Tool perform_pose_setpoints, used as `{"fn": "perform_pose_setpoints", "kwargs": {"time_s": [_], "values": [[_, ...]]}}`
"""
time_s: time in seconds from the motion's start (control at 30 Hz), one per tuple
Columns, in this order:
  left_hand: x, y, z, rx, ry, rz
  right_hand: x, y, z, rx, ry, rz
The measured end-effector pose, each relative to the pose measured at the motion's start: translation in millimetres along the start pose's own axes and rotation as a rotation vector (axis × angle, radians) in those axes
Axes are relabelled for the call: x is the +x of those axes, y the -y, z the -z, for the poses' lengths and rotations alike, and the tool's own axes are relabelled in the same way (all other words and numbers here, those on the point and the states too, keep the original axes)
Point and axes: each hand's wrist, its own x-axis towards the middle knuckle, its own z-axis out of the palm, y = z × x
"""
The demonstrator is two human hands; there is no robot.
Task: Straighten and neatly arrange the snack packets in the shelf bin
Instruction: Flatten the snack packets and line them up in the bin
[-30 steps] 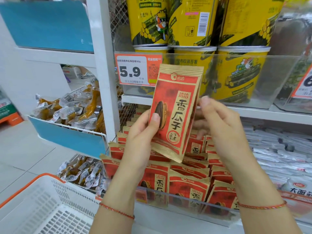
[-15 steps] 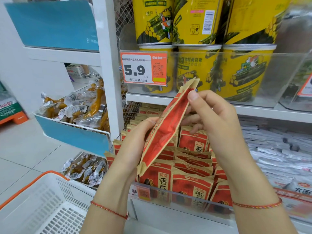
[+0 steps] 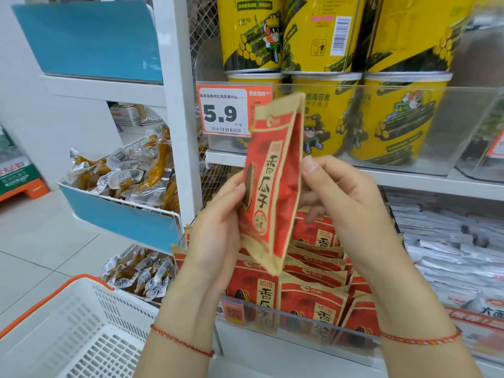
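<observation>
Packet (image 3: 272, 184) held above shelf bin (image 3: 300, 327) of packets; tubs (image 3: 395, 115) on shelf above, basket (image 3: 68, 331) lower left.

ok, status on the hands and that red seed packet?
Left hand and right hand both grip the red packet, upright, above the shelf bin. Bin full of matching packets, some leaning. Nothing in the way.

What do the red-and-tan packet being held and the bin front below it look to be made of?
Red-and-tan snack packet: looks like matte kraft-style paper or paper-look film; tan borders, no glare, soft creases. Clear bin front: likely rigid transparent acrylic or plastic; the packets show through it, and its top edge catches light.
</observation>
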Motion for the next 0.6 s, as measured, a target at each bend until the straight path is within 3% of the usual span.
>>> {"fn": "perform_pose_setpoints", "kwargs": {"time_s": [0.13, 0.27, 0.43, 0.6], "values": [[10, -4, 3, -0.28, -0.018, 0.022, -3, -4, 3, -0.097, 0.179, -0.066], [11, -1, 12, -0.488, -0.098, 0.027, -3, -6, 4, -0.101, 0.225, -0.096], [17, 2, 17, -0.553, -0.186, -0.006, -4, -7, 1, -0.119, 0.206, -0.052], [17, 6, 15, -0.516, -0.154, 0.006, -5, -9, 0, -0.111, 0.202, -0.048]]}}
